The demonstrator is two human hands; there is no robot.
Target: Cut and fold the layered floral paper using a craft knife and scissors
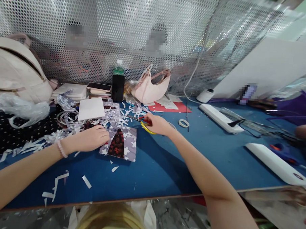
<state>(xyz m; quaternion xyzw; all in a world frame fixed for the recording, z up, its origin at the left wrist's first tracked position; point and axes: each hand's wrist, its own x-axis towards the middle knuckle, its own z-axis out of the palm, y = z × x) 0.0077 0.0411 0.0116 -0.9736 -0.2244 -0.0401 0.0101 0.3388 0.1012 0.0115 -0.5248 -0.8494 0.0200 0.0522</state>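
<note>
My right hand is closed round the yellow and red handles of a pair of scissors, whose blades point left over paper scraps. My left hand has its fingers curled together at the left edge of a purple piece with white flowers. On that piece lies a dark, red-flowered shape, narrow at the top. A bit of red shows by the left fingertips, but what they hold is hidden. Just behind this hand, a white square sheet rests on a heap of cut strips.
A pale backpack and a crumpled plastic bag stand at the left. Along the back are a phone, a bottle and a pink handbag. White power strips and a tape roll lie rightward. Another person's hand shows far right.
</note>
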